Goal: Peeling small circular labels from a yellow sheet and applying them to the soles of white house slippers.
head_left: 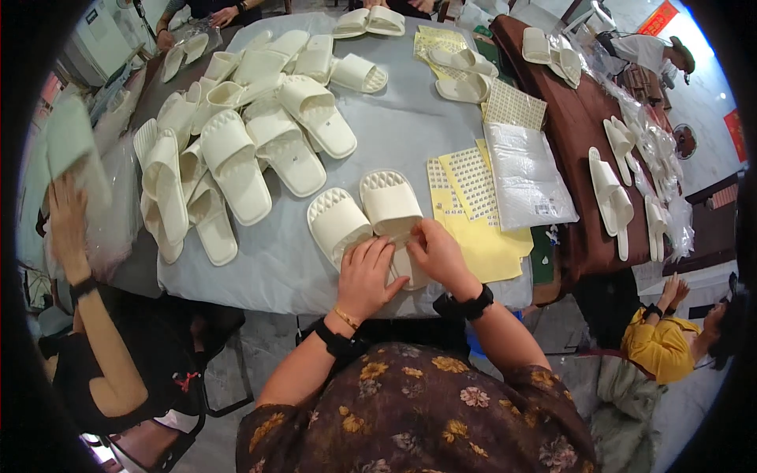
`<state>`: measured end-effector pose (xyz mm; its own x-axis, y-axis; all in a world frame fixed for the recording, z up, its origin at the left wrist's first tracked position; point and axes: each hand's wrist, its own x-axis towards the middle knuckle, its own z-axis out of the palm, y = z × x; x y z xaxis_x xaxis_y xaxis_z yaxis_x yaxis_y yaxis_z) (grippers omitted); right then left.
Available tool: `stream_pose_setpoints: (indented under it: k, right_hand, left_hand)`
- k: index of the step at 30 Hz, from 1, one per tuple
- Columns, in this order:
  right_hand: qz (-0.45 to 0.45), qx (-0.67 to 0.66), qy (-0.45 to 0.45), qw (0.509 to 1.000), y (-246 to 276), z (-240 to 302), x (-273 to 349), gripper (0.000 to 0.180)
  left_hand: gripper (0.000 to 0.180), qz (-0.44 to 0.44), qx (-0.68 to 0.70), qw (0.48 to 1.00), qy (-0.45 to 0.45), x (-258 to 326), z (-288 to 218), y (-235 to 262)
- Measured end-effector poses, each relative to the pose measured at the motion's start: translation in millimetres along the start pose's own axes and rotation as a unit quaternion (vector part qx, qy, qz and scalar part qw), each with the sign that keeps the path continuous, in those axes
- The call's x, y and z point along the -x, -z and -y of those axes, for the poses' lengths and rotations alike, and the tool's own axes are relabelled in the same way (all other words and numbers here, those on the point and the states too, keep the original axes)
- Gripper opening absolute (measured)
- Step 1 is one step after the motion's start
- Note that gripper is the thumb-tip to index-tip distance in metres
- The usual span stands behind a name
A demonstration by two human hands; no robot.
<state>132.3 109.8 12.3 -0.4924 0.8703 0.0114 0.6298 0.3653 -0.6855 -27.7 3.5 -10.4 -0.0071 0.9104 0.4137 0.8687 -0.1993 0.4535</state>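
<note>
A pair of cream slide slippers lies side by side at the table's near edge, toes pointing away from me. My left hand (367, 272) rests over the left slipper (339, 222), its fingers lying flat across the inner edges of the pair and its thumb apart. At the strap opening of the right slipper (392, 206), my right hand (438, 254) has its fingers bent and drawn together. Whatever the right fingertips pinch is hidden. Yellow sticker sheets (471, 185) with small printed labels lie just right of the slippers, over plain yellow backing paper (489, 251).
Many cream slippers (236, 162) are heaped at the left of the covered table (386, 110). A clear plastic packet (527, 177) lies at right, beside a brown bench (564, 150) bearing more slippers. At left, a co-worker's hand (67, 217) holds a blurred, pale object.
</note>
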Motion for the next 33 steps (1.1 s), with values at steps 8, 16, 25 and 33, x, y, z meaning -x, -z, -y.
stream_pose_setpoints:
  k: [8, 16, 25, 33]
  right_hand:
    - [-0.006, 0.015, -0.066, 0.998, -3.8, 5.2, -6.1, 0.033]
    - [0.032, -0.006, -0.06, 0.998, 7.5, 7.0, -4.6, 0.032]
    - [-0.066, -0.054, -0.086, 0.993, -4.6, -7.4, -1.8, 0.018]
    - [-0.089, -0.144, -0.041, 0.985, 6.5, -34.6, 28.1, 0.009]
  left_hand:
    - [0.061, 0.011, -0.014, 1.0, 0.004, 1.8, -1.3, -0.1]
    - [0.06, 0.027, -0.011, 1.0, 0.003, 1.4, -0.9, 0.6]
    - [0.049, 0.012, 0.028, 0.999, 0.011, 3.4, -4.4, 12.3]
    - [0.047, -0.046, -0.049, 0.993, 0.096, -2.0, -19.2, 16.3]
